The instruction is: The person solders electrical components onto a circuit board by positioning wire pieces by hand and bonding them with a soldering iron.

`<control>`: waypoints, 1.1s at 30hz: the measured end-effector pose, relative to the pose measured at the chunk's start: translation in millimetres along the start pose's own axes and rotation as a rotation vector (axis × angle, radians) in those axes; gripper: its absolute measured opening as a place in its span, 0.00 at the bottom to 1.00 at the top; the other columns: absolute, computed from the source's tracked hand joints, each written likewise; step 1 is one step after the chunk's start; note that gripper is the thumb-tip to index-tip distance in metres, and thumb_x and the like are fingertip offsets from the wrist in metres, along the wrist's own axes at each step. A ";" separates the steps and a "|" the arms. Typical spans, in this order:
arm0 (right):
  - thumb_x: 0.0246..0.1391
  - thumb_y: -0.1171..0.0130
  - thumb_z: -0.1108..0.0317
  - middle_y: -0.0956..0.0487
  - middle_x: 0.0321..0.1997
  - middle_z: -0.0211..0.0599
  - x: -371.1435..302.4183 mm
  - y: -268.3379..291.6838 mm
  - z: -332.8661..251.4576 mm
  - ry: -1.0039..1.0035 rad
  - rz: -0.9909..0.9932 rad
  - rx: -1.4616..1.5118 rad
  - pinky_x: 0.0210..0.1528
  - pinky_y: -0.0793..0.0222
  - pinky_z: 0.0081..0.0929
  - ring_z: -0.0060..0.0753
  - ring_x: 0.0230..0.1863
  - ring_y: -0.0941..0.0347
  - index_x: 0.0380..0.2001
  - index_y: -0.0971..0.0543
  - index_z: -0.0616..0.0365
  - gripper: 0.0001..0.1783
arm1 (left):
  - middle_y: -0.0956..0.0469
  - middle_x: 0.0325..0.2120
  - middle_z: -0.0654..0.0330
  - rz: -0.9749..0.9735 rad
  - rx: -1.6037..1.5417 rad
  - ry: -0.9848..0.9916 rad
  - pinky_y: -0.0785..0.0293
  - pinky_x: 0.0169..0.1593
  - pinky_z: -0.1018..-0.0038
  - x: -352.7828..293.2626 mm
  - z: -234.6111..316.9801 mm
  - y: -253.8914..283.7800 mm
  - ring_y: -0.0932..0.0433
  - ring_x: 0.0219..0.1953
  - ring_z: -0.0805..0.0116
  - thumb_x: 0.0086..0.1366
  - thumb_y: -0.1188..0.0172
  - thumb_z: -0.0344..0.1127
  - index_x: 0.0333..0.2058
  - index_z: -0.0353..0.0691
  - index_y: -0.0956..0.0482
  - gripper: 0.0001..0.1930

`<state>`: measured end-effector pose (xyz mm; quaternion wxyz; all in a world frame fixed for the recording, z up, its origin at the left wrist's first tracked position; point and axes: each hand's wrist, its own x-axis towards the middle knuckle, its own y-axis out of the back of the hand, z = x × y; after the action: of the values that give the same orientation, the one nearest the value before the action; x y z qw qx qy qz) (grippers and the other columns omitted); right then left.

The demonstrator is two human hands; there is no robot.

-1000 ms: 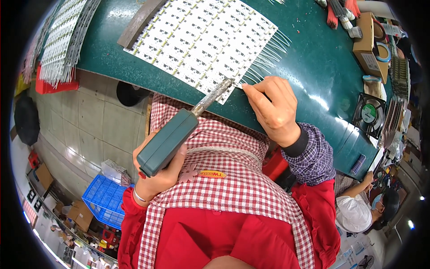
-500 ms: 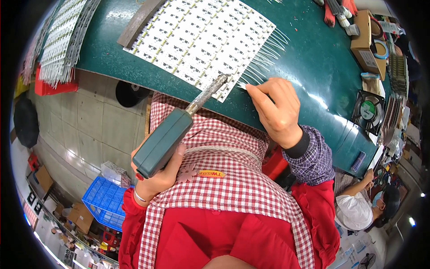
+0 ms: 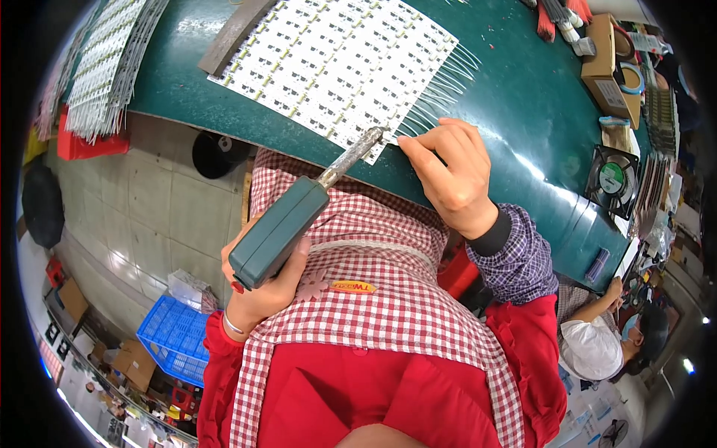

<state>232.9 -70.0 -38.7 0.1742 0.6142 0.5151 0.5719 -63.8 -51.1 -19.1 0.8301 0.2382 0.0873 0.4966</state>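
Tabletop [image 3: 523,112] leaves room past the circuit board's [image 3: 328,71] right edge; left hand [image 3: 269,293] grips soldering iron [image 3: 282,230], right hand [image 3: 455,179] pinches, contents unclear.

A pale tiled floor [image 3: 138,198] spreads below a glossy green table [image 3: 515,97], with a blue crate [image 3: 170,337] standing at lower left and white lights [image 3: 688,366] glowing at the far right edge.

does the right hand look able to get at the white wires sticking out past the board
Likely yes: the right hand is close beside the white wires, with nothing visible blocking the way, and the green tool lies off to their left.
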 end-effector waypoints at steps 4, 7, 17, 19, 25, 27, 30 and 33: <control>0.41 0.32 0.79 0.23 0.29 0.34 0.4 -0.9 0.5 -0.014 0.002 0.008 0.46 0.22 0.41 0.37 0.31 0.25 0.36 0.17 0.61 0.14 | 0.17 0.31 0.50 -0.035 -0.066 0.091 0.21 0.34 0.69 10.6 11.1 2.3 0.17 0.29 0.57 0.54 0.31 0.23 0.36 0.29 0.16 0.09; 0.41 0.33 0.79 0.24 0.29 0.34 -0.6 -1.6 1.4 -0.012 -0.006 0.010 0.46 0.23 0.41 0.37 0.31 0.25 0.36 0.17 0.60 0.14 | 0.17 0.31 0.51 -0.060 -0.064 0.072 0.22 0.34 0.69 15.5 13.2 2.0 0.18 0.29 0.58 0.55 0.32 0.23 0.36 0.30 0.16 0.09; 0.44 0.38 0.73 0.23 0.32 0.34 -3.7 -4.4 2.9 -0.005 -0.014 0.005 0.47 0.26 0.38 0.38 0.35 0.25 0.36 0.18 0.62 0.13 | 0.18 0.30 0.50 -0.112 0.065 -0.001 0.22 0.34 0.69 16.2 13.4 5.1 0.18 0.29 0.56 0.54 0.32 0.23 0.36 0.30 0.16 0.09; 0.44 0.38 0.73 0.23 0.31 0.34 -3.7 -4.3 2.8 -0.005 -0.008 0.006 0.46 0.26 0.37 0.38 0.35 0.24 0.36 0.18 0.61 0.13 | 0.18 0.30 0.50 -0.077 0.046 -0.005 0.22 0.34 0.69 6.7 4.1 2.2 0.18 0.29 0.57 0.54 0.31 0.23 0.36 0.30 0.16 0.09; 0.44 0.38 0.74 0.24 0.31 0.33 -1.8 -3.3 0.7 -0.009 -0.014 -0.009 0.46 0.26 0.36 0.37 0.34 0.24 0.36 0.18 0.62 0.12 | 0.16 0.31 0.51 0.044 -0.025 0.079 0.20 0.34 0.70 2.1 6.4 1.2 0.16 0.29 0.58 0.53 0.29 0.24 0.35 0.30 0.15 0.10; 0.44 0.38 0.74 0.24 0.30 0.33 -1.5 -2.5 -0.1 -0.012 -0.002 -0.016 0.46 0.26 0.36 0.37 0.34 0.24 0.36 0.18 0.62 0.12 | 0.16 0.31 0.51 0.052 -0.024 0.065 0.20 0.34 0.70 1.9 6.3 1.3 0.16 0.29 0.58 0.53 0.29 0.24 0.35 0.29 0.15 0.10; 0.43 0.37 0.74 0.24 0.30 0.33 -2.1 -1.0 -1.5 -0.014 0.011 -0.024 0.46 0.26 0.37 0.37 0.34 0.24 0.36 0.19 0.62 0.13 | 0.15 0.32 0.50 0.028 0.039 0.000 0.19 0.36 0.69 -0.8 2.1 2.2 0.15 0.30 0.56 0.53 0.29 0.24 0.35 0.29 0.15 0.10; 0.42 0.37 0.75 0.24 0.30 0.33 -3.0 -0.4 -2.2 -0.014 0.021 -0.020 0.46 0.26 0.37 0.38 0.33 0.24 0.36 0.19 0.62 0.13 | 0.16 0.32 0.50 -0.002 0.137 -0.115 0.19 0.36 0.69 -3.3 -0.7 4.4 0.15 0.31 0.55 0.53 0.28 0.25 0.35 0.29 0.15 0.10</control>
<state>231.4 -73.1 -40.0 0.1779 0.6217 0.5016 0.5747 -69.2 -51.9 -17.9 0.8160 0.3225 0.0736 0.4740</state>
